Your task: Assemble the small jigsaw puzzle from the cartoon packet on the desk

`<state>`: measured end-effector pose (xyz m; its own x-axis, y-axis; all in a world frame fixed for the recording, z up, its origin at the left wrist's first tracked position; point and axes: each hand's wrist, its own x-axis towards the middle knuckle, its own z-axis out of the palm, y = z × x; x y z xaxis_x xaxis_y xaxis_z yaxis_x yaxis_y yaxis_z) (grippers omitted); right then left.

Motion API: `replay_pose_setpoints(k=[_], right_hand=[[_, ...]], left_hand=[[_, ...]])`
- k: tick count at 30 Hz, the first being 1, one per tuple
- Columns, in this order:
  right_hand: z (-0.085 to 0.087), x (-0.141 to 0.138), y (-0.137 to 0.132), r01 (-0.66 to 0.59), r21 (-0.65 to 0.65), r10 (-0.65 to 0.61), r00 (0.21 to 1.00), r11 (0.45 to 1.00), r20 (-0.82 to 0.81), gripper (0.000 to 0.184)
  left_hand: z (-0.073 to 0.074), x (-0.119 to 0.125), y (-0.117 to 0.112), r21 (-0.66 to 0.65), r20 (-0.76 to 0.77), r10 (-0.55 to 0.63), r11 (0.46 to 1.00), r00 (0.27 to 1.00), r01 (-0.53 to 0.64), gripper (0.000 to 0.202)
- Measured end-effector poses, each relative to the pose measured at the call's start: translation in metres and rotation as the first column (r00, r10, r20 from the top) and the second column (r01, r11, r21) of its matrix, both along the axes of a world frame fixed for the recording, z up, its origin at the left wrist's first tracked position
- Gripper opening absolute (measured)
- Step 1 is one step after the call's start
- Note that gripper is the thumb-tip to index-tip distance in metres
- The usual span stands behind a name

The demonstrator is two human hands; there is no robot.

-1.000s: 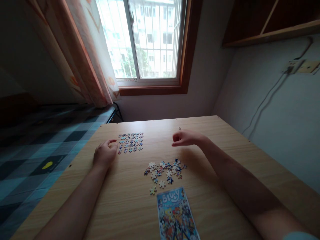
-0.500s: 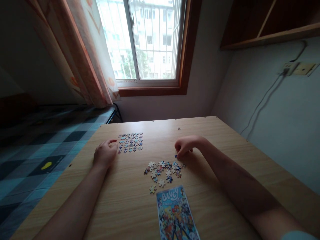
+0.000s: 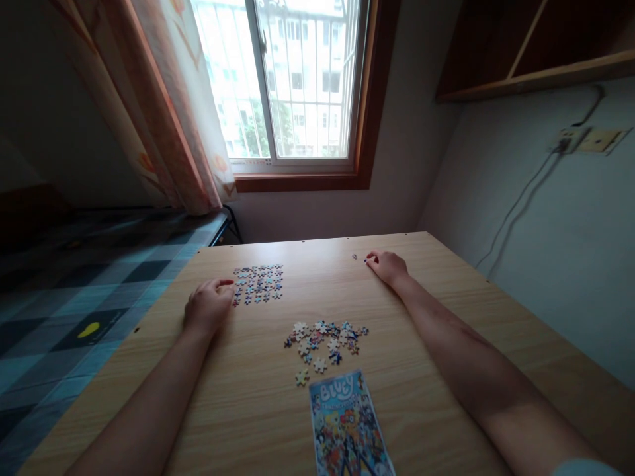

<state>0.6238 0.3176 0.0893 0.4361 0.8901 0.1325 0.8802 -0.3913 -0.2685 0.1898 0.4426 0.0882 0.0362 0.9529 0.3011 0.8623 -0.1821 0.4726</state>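
Observation:
My left hand (image 3: 207,306) rests on the wooden table (image 3: 278,423), fingers curled, beside a neat grid of several spaced puzzle pieces (image 3: 258,284). My right hand (image 3: 387,265) reaches to the far side of the table, fingers pinched on a small dark puzzle piece (image 3: 368,259), next to a single loose piece (image 3: 354,256). A heap of several loose pieces (image 3: 325,340) lies in the middle. In front of me lies the puzzle's picture card (image 3: 347,426), marked "Bluey".
A bed with a blue checked cover (image 3: 74,291) stands left of the table. A window (image 3: 292,79) with an orange curtain (image 3: 163,106) is behind. The wall on the right carries a socket with a cable (image 3: 565,140) and a wooden shelf (image 3: 536,59).
My right hand dipped to the loose heap, pinched a piece, then carried it to the far side of the table beside the single piece. My left hand stayed still.

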Motion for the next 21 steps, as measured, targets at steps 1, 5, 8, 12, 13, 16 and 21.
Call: replay_pose_setpoints(k=[1, 5, 8, 12, 13, 16, 21], right_hand=[[-0.003, 0.001, 0.001, -0.003, 0.014, 0.002, 1.000, 1.000, 0.015, 0.032], [-0.009, 0.005, 0.004, -0.057, 0.050, 0.054, 0.996, 0.997, 0.066, 0.032], [-0.011, 0.006, 0.006, -0.092, 0.071, 0.086, 0.992, 0.993, 0.092, 0.034], [-0.017, 0.005, 0.009, -0.120, 0.078, 0.112, 0.989, 0.990, 0.096, 0.036], [-0.018, 0.005, 0.009, -0.133, 0.077, 0.125, 0.988, 0.988, 0.095, 0.037], [-0.020, 0.005, 0.010, -0.174, 0.080, 0.166, 0.982, 0.982, 0.093, 0.040], [-0.022, 0.004, 0.010, -0.186, 0.089, 0.179, 0.980, 0.978, 0.090, 0.042]], left_hand=[[0.000, 0.000, 0.000, -0.002, 0.001, -0.002, 1.000, 1.000, 0.002, 0.031], [-0.001, 0.000, 0.000, -0.001, -0.002, -0.004, 1.000, 1.000, 0.004, 0.030], [0.000, 0.000, 0.000, -0.008, -0.011, 0.002, 1.000, 1.000, -0.003, 0.031], [0.000, 0.000, -0.001, 0.001, -0.021, -0.008, 1.000, 1.000, 0.008, 0.031], [0.000, 0.000, -0.001, 0.002, -0.020, -0.009, 1.000, 1.000, 0.009, 0.030], [0.000, 0.000, -0.001, -0.006, -0.015, -0.004, 1.000, 1.000, 0.004, 0.030], [0.000, 0.000, 0.000, -0.006, -0.029, -0.005, 1.000, 1.000, 0.005, 0.031]])
